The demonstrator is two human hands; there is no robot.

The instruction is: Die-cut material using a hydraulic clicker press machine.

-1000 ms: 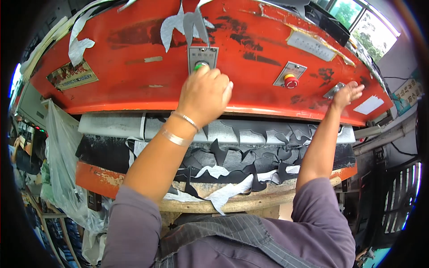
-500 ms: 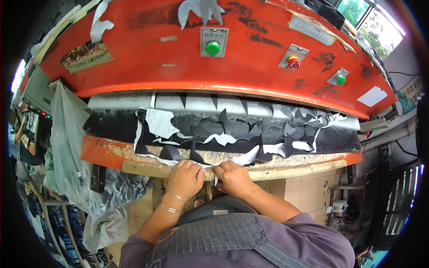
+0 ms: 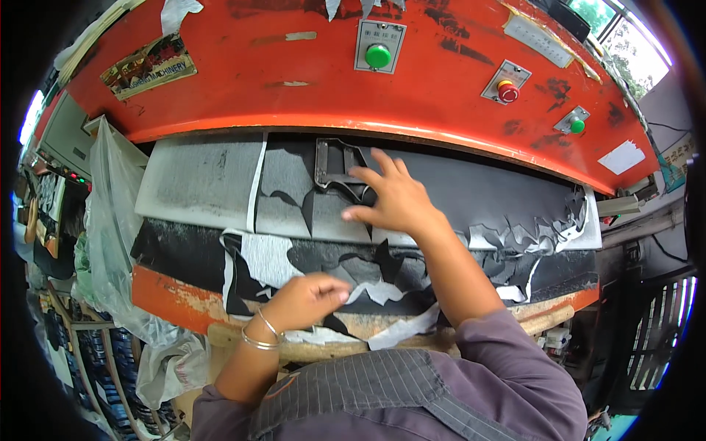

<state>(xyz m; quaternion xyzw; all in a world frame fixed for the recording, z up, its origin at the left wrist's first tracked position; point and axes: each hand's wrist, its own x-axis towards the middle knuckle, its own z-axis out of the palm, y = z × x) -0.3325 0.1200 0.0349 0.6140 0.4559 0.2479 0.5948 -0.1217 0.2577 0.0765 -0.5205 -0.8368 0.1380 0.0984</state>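
My right hand point(image 3: 397, 197) reaches over the bed of a red press with its fingers spread. Its fingertips are close to the right side of a dark metal cutting die point(image 3: 321, 163); whether they touch it I cannot tell. The die stands on a dark grey sheet point(image 3: 471, 184) with cut-out gaps along its near edge. Lower left, my left hand point(image 3: 307, 300) has its fingers curled toward the thumb, over torn black and white scraps point(image 3: 379, 292). Anything in those fingers is hidden.
The red press front point(image 3: 265, 81) carries a green button point(image 3: 377, 56), a red stop knob point(image 3: 507, 91) and another green button point(image 3: 577, 126). A pale pad point(image 3: 198, 180) lies left of the sheet. A clear plastic bag point(image 3: 118, 213) hangs at left. A wooden rail point(image 3: 228, 336) edges the table.
Both hands have left the scraps at the front edge. My right hand has moved forward to the die, my left slightly forward. The pad, sheet and die now show further out from under the press.
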